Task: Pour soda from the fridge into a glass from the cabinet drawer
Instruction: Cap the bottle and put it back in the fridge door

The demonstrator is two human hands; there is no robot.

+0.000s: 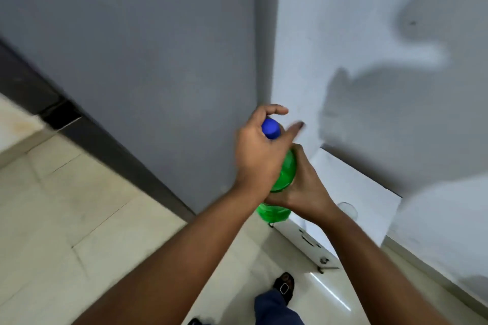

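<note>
The right hand (303, 190) grips the green bottle (286, 174) round its body to steady it; the left hand (260, 150) cups the blue cap (270, 128), fingers loose, likely to unscrew; the glass (348, 210) waits on the white desk (369, 192), near right.

head cam | looks steeply down, tilted | close on both forearms | floor (79, 206) and wall (132, 47) behind
</note>
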